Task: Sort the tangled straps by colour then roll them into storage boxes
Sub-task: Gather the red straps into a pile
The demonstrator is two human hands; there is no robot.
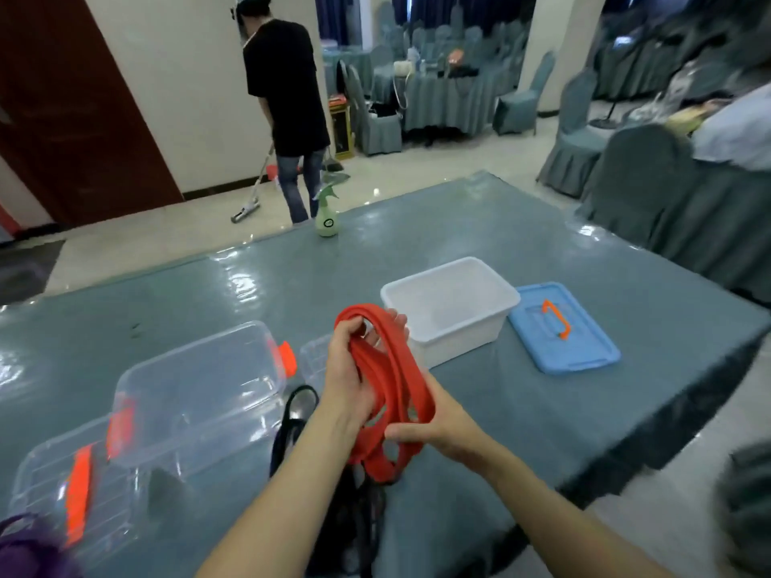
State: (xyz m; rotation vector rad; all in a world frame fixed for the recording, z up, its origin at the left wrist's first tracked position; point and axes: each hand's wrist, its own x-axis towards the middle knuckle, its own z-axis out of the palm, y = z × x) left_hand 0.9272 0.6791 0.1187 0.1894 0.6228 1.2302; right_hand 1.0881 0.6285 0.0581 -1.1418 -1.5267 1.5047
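Note:
A red strap (pixel 396 369) is gathered in several loose loops in the air above the table, in front of me. My left hand (pixel 348 369) grips the loops from the left near their top. My right hand (pixel 434 427) pinches the bottom of the loops from the right. Below them a dark strap (pixel 292 415) lies in a tangle on the table near its front edge. An open white storage box (pixel 450 304) stands just behind the red loops, with nothing in it. A clear box (pixel 196 394) with orange latches stands to the left.
A blue lid (pixel 563 327) with an orange handle lies right of the white box. A clear lid (pixel 75 486) lies front left, purple straps (pixel 29 548) at the corner. A spray bottle (pixel 327 214) stands at the table's far edge. A person (pixel 288 102) mops beyond; covered chairs stand right.

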